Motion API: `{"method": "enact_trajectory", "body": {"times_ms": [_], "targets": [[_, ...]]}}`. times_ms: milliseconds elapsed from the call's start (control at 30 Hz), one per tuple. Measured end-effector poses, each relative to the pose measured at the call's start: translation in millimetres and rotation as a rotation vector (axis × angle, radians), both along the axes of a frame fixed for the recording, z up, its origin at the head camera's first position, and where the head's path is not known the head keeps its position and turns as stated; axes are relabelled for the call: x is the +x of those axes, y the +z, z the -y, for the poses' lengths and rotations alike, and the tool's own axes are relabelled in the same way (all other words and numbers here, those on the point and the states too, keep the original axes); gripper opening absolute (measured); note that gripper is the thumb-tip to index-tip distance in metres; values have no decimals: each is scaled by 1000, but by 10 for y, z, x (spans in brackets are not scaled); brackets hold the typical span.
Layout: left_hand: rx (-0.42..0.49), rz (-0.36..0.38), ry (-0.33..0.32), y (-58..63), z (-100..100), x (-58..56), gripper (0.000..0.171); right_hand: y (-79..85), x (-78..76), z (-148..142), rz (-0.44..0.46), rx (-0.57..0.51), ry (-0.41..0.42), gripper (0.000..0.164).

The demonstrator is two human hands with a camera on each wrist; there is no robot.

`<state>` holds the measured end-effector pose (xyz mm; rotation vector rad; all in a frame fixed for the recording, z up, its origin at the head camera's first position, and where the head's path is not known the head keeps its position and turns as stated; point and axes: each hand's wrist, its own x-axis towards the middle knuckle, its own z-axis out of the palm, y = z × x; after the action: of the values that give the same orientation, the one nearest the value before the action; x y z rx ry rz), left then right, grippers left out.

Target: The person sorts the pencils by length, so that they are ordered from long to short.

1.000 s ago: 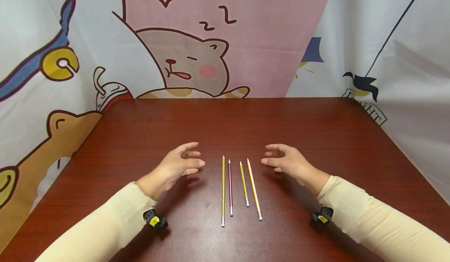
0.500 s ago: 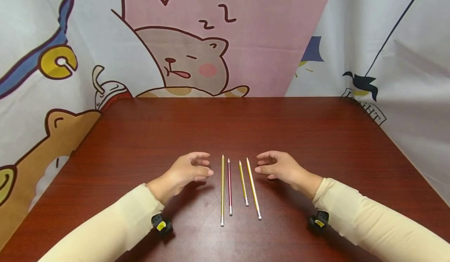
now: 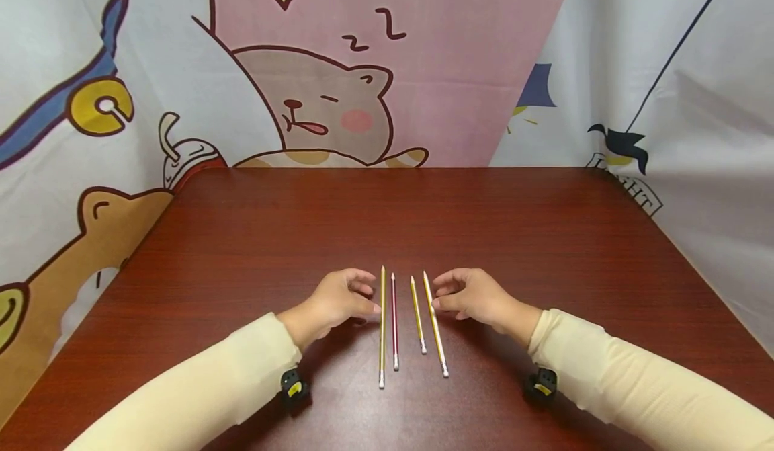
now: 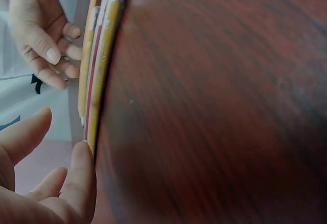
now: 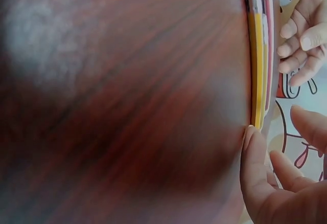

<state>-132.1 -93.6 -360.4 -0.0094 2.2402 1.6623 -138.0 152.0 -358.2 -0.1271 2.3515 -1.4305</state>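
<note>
The fingers of the left hand (image 3: 343,300) are loosely bent and spread apart from the thumb, with nothing held between them; the thumb tip is at the edge of the long yellow pencil (image 3: 382,343), the outermost on the left side, and I cannot tell surely if it touches. The fingers of the right hand (image 3: 479,296) are curved in a similar way, also with a gap to the thumb, whose tip is at the edge of the long yellow-and-white pencil (image 3: 440,342) on the right side; here too the contact is not certain. One second ago both hands stood clear of the pencils; since then they have come inward, while the pencils lie practically as they did. In my judgement, the reaching is nearly complete, but no pencil is gripped yet. Between the two outer pencils lie the red pencil (image 3: 396,323) and the short yellow pencil (image 3: 418,316), apart from each other. All four rest on the brown table (image 3: 387,216), with their erasers toward the person. Behind the table hangs a printed cloth (image 3: 465,68).
</note>
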Motion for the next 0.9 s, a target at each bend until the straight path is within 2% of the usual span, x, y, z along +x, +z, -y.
{"method": "enact_trajectory", "body": {"times_ms": [200,533,900], "targets": [[-11,28,6,-34,-92,-21,50,-19,18,33,1,16,-1,42],[-139,-52,-1,-81,-155,-65,47,-46,-33,69,-39,62,-12,42],[-314,-130,-27,-108,-219,-86,49,-85,-46,137,-139,204,1,41]]}}
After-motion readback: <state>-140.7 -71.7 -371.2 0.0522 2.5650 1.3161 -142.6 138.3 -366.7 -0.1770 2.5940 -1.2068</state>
